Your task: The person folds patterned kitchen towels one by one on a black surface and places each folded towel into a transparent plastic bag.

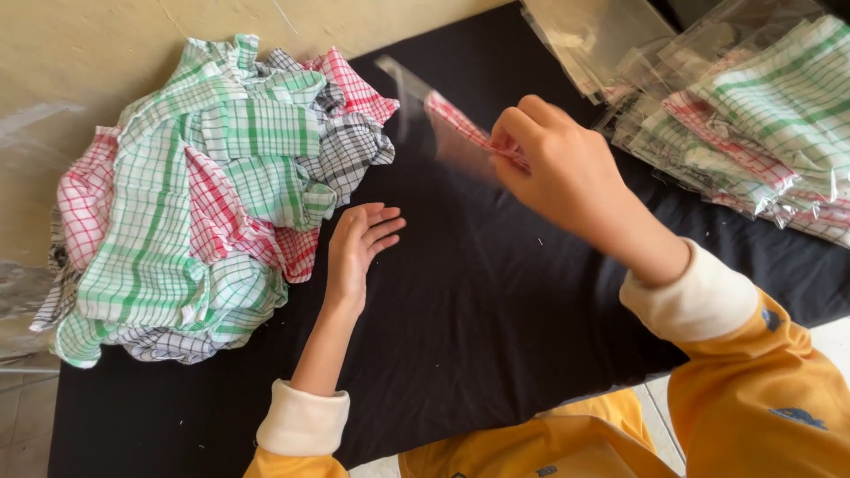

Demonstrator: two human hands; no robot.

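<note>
Right hand (pixel 553 173) raised above the black cloth (pixel 478 310), our fingers pinched together on a clear bag (pixel 443 124) with a red checked cloth (pixel 460 128) inside; the bag is blurred, its clear end sticking out to the left, off the surface; we cannot tell how far the cloth sits inside it.

Left hand (pixel 359 243) lies on the black cloth, edge down, fingers spread apart and loosely curled, holding nothing; its fingertips point toward the right, just beside the near edge of the pile of checked cloths (pixel 195 195).

That pile sits at the left end of the surface, crumpled; green, red and grey checks mixed, some spilling over the edge by the pale wall (pixel 88 53).

At the far right, well apart from the left hand, a stack of bagged cloths (pixel 753 124) lies overlapped; green and red checks under shiny plastic; some empty clear bags (pixel 593 35) behind it.

Our sleeves (pixel 761 389) are orange with cream cuffs.
</note>
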